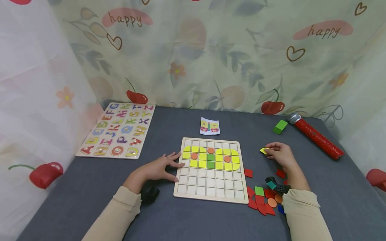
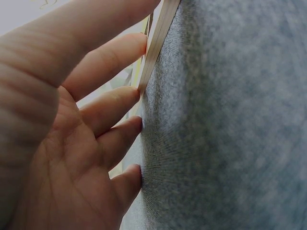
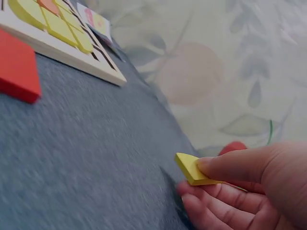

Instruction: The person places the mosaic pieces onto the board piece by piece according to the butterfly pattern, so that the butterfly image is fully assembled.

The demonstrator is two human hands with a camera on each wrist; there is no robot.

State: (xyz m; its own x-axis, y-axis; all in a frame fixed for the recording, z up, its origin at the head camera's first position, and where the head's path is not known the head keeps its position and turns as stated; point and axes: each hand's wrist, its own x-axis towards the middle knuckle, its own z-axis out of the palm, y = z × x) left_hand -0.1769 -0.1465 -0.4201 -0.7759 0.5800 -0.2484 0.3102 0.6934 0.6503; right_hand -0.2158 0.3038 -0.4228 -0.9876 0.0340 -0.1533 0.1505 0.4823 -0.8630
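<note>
Pinching yellow pc (image 3: pixel 190 168) w/ R hand (image 1: pixel 282 157): prob. light, stiff; grip edges. Touching board's (image 1: pixel 202 189) L edge w/ L hand (image 1: pixel 159 168), wide.

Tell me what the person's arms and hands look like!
The sleeves are beige with gathered cuffs. The left hand and right hand wear no gloves. A black band with a teal patch sits at the right cuff, a black device at the left.
</note>
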